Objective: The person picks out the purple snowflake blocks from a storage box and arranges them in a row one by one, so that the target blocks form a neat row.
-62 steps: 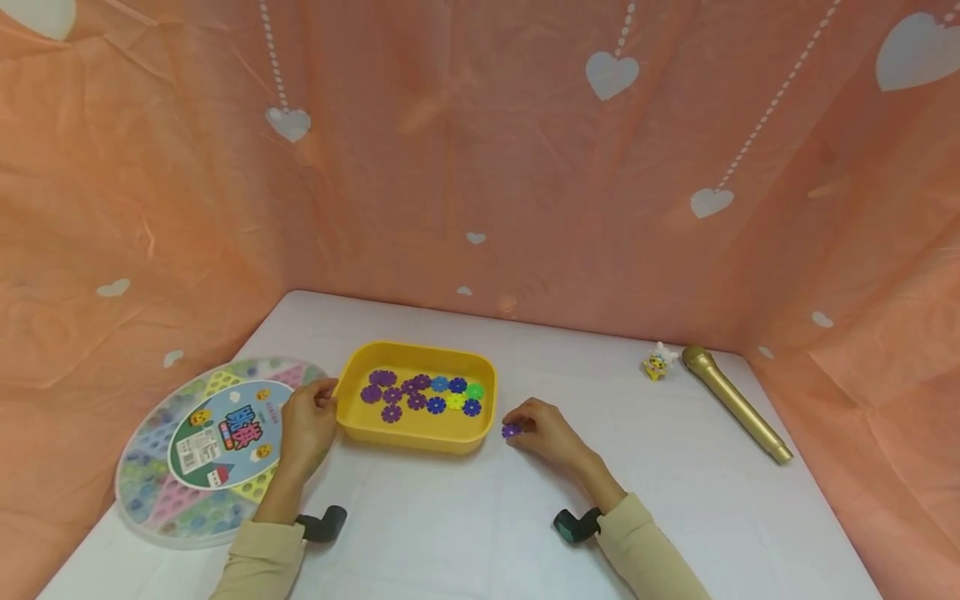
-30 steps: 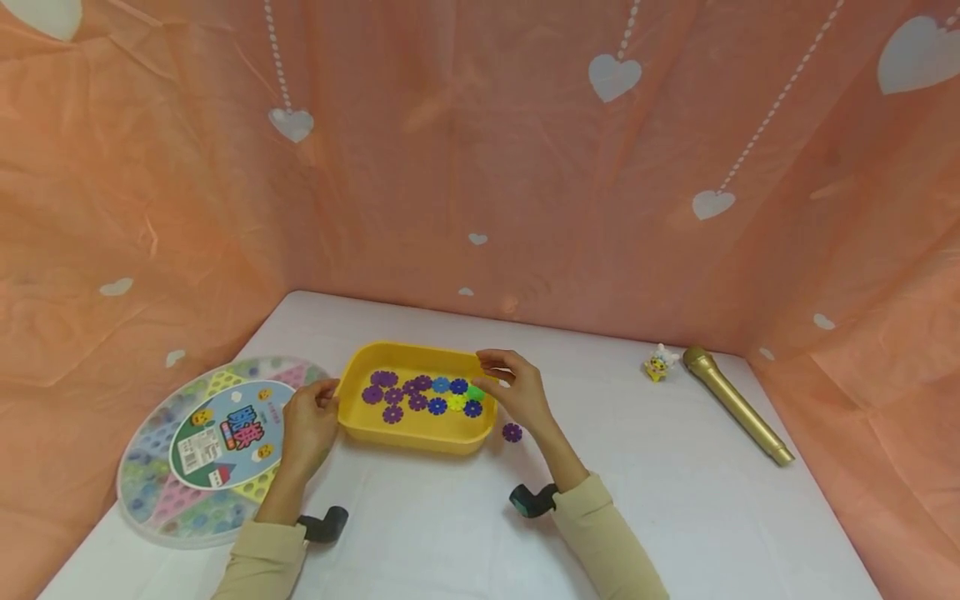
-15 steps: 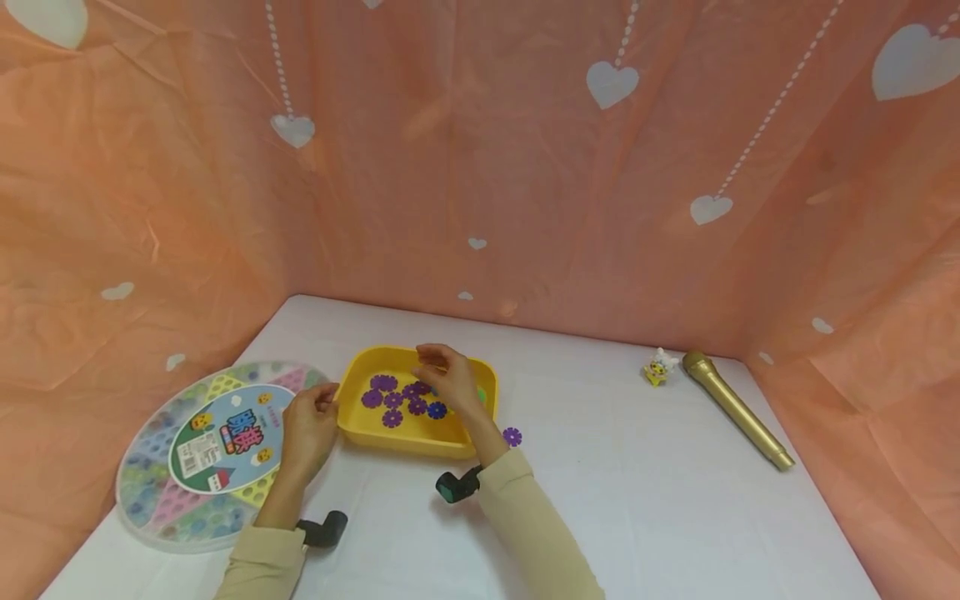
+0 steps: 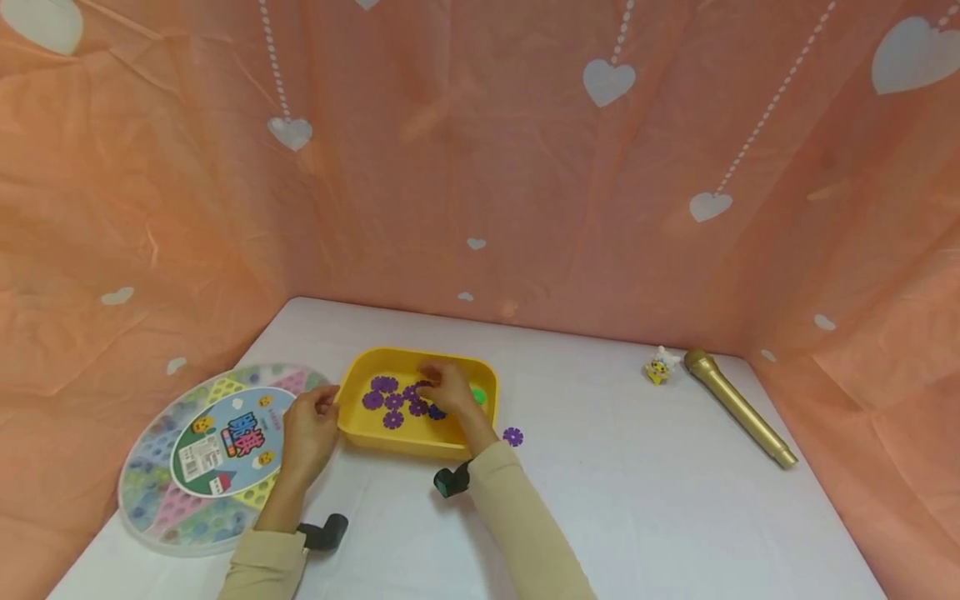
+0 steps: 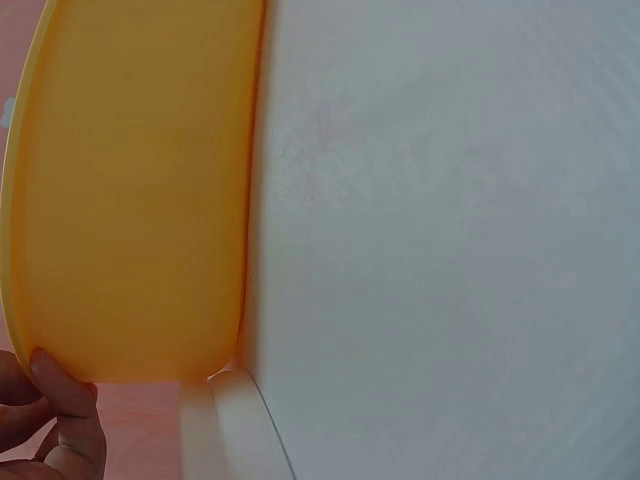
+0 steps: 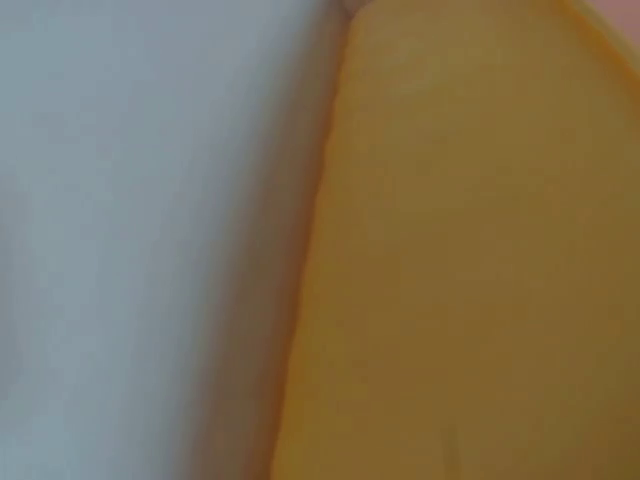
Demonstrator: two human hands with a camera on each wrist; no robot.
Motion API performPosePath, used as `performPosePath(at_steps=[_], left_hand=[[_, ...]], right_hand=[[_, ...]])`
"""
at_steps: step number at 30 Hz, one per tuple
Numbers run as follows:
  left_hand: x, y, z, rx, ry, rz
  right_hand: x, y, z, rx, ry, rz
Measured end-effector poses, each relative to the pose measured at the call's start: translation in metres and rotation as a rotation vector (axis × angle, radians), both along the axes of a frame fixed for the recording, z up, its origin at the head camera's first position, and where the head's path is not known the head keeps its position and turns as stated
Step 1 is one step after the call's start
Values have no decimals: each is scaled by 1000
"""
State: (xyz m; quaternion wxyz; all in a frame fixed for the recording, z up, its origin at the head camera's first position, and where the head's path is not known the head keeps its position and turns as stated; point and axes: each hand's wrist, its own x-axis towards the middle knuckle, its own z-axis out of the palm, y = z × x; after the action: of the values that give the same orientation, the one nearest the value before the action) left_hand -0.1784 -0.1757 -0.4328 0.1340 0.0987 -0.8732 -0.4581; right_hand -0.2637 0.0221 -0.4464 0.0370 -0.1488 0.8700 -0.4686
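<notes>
The left hand [image 4: 311, 429] grips the tray [image 4: 405, 446] by its 9 o'clock rim, thumb curled over the edge. The right hand [image 4: 448, 390] reaches into the tray, fingers bent down onto the purple discs [image 4: 384, 385]; whether it pinches one I cannot tell. A second ago it hovered at the tray's 3 o'clock rim. One disc [image 4: 513, 436] lies on the table [image 4: 637, 500] at the tray's 3 o'clock, unmoved.

This looks like a small staged play corner rather than a lived-in room: crinkled orange-pink fabric printed with white hearts [image 4: 609, 80] hangs on three sides of a white-covered table [image 4: 645, 492]. On it lie toys: a round plastic Chinese-checkers board [image 4: 202, 457], a gold toy microphone [image 4: 738, 406], a tiny yellow figurine [image 4: 658, 365].
</notes>
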Motion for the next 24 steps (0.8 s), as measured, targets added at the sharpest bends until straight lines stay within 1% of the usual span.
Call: performPosePath(at_steps=[2, 5, 11, 14, 19, 22, 24], left_hand=[[1, 0, 0, -1, 0, 0], [1, -1, 1, 3, -6, -5], [2, 0, 2, 12, -13, -17], [3, 0, 2, 15, -22, -18], [3, 0, 2, 14, -25, -20], [2, 0, 2, 10, -18, -15], [2, 0, 2, 15, -24, -19]], right_hand=[[0, -1, -3, 48, -1, 31], [-2, -2, -7, 114, 20, 63], [-1, -2, -8, 295, 111, 96], [-1, -2, -7, 361, 150, 100], [-1, -3, -7, 400, 153, 86], [-2, -4, -7, 395, 137, 71], [-1, -5, -7, 373, 121, 53]])
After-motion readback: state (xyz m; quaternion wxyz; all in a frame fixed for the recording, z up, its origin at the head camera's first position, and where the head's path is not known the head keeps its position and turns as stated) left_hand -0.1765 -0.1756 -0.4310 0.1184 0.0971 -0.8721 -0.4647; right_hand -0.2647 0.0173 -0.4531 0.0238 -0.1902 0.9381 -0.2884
